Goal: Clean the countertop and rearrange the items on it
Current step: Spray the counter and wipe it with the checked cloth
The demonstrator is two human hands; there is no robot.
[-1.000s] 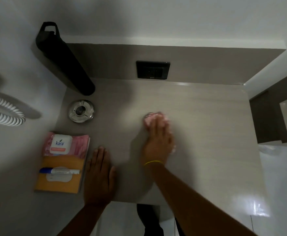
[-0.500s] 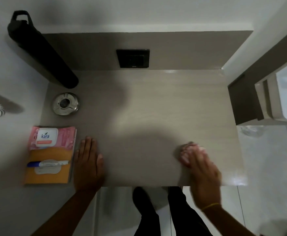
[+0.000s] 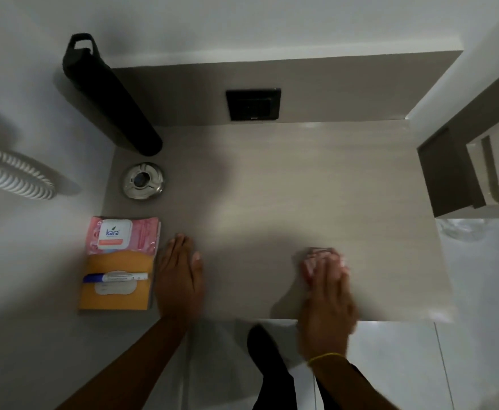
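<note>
A grey countertop (image 3: 286, 184) fills the middle of the view. My right hand (image 3: 328, 294) presses a pink wipe (image 3: 312, 261) flat onto it near the front right edge; the hand is blurred. My left hand (image 3: 179, 276) lies flat, palm down, at the front left, holding nothing. Just left of that hand lies an orange packet (image 3: 115, 288) with a blue-and-white pen (image 3: 115, 277) on it. A pink Kara wipes pack (image 3: 122, 233) lies behind the packet. A round metal ashtray (image 3: 142, 181) sits behind the pack, and a tall black bottle (image 3: 109, 96) stands in the back left corner.
A black switch plate (image 3: 253, 104) is set in the back panel. A white coiled cord (image 3: 12, 176) hangs on the left wall. The counter's right edge meets a brown cabinet side (image 3: 446, 173). White floor tiles and my dark trouser legs (image 3: 272, 371) show below the front edge.
My right hand swept the pink wipe from the counter's middle to the front right, then slightly back inward. My left hand stayed flat beside the packet.
</note>
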